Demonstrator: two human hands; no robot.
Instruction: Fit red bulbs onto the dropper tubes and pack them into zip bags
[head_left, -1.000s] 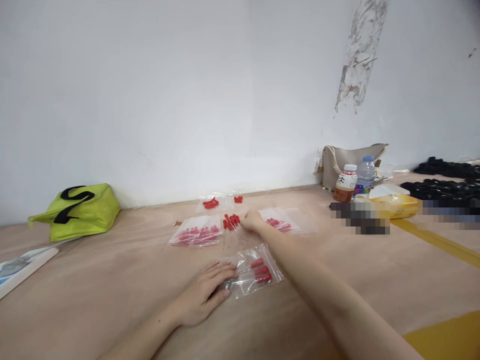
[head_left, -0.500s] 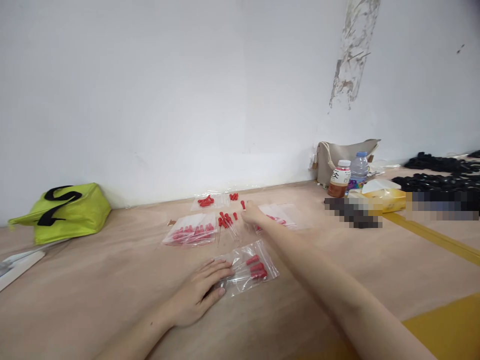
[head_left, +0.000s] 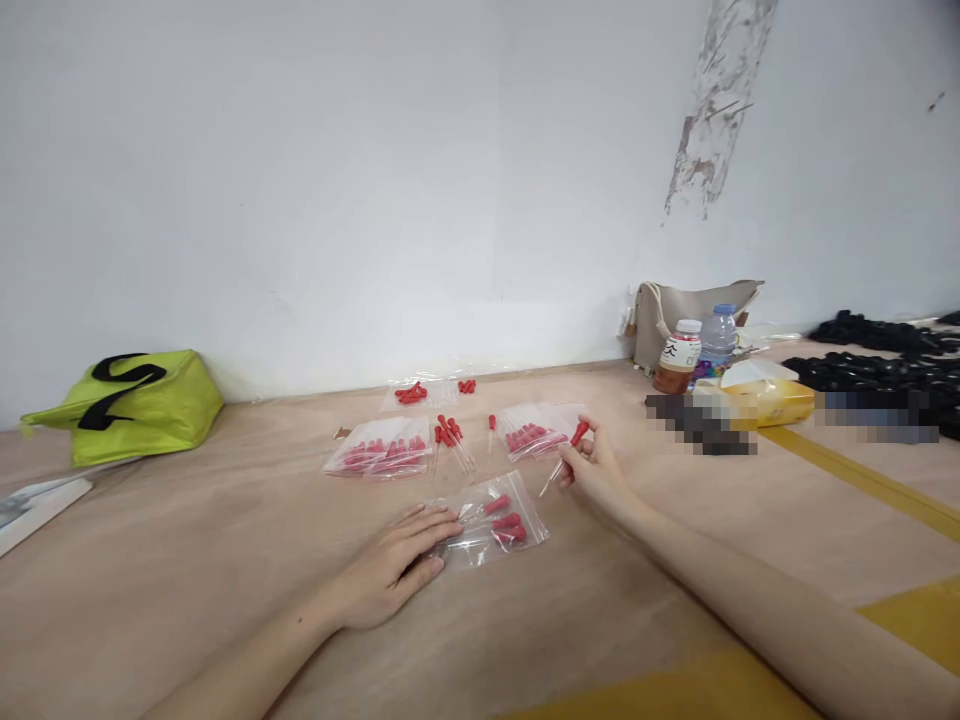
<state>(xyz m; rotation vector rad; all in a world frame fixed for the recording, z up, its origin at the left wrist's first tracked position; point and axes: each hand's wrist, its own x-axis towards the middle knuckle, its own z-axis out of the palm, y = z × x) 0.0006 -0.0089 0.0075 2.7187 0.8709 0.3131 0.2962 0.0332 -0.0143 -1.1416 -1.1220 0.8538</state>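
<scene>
While the left hand [head_left: 390,570] lies flat, fingers spread, on the edge of a clear bag [head_left: 491,520] holding red-capped droppers, the right hand [head_left: 592,465] pinches one dropper [head_left: 562,462], a thin clear tube with a red bulb, tilted just above the tabletop [head_left: 225,560]. It hangs just right of the bag, near a filled bag [head_left: 536,435]. Loose droppers [head_left: 454,440] and another filled bag [head_left: 379,458] lie beyond. Bare tabletop spreads left toward a green bag [head_left: 124,402]; bottles [head_left: 694,352] stand well apart at right.
</scene>
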